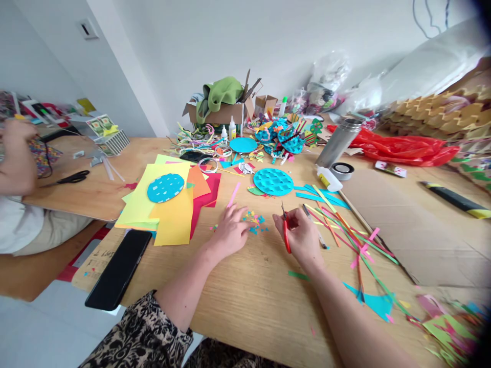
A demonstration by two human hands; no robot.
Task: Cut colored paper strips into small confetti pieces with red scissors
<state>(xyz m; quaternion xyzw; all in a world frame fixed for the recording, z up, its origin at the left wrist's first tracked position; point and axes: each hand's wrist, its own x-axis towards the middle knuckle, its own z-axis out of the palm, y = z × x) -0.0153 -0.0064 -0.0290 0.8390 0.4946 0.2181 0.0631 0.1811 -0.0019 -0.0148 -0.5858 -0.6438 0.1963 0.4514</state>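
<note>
My left hand [231,231] lies palm down on the wooden table with its fingers spread, their tips at a small heap of cut paper bits [256,223]. A pink paper strip [233,194] lies just beyond its fingers. In my right hand [301,232] is a pair of small red-handled scissors [286,230], blades pointing away from me. Behind the hands rests a round blue woven piece [273,182]. To the left, a blue disc with pale squares [166,188] lies on yellow paper sheets [174,225].
A black phone [118,268] lies at the left table edge. Paper strips [345,225], a cardboard sheet [414,230], a cutter knife [456,199] and a steel flask [339,143] are on the right. Another person's arm [15,158] is at far left.
</note>
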